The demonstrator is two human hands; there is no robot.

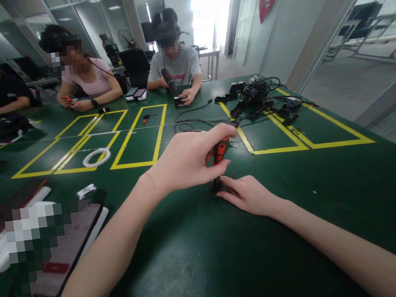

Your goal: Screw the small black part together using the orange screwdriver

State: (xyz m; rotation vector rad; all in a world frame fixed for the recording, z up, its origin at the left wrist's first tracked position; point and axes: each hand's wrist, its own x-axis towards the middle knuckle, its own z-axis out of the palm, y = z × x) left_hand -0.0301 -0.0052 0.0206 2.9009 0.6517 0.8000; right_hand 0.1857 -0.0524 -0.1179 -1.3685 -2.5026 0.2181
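An orange-and-black hand tool is gripped nearly upright by the left hand above a small black part, which is pinched on the green table by the right hand, seemingly to be kept steady

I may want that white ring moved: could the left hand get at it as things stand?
Probably not to grasp it: the left hand is holding an orange-and-black tool. Otherwise the way looks free, with only yellow-taped tabletop showing between it and the white ring.
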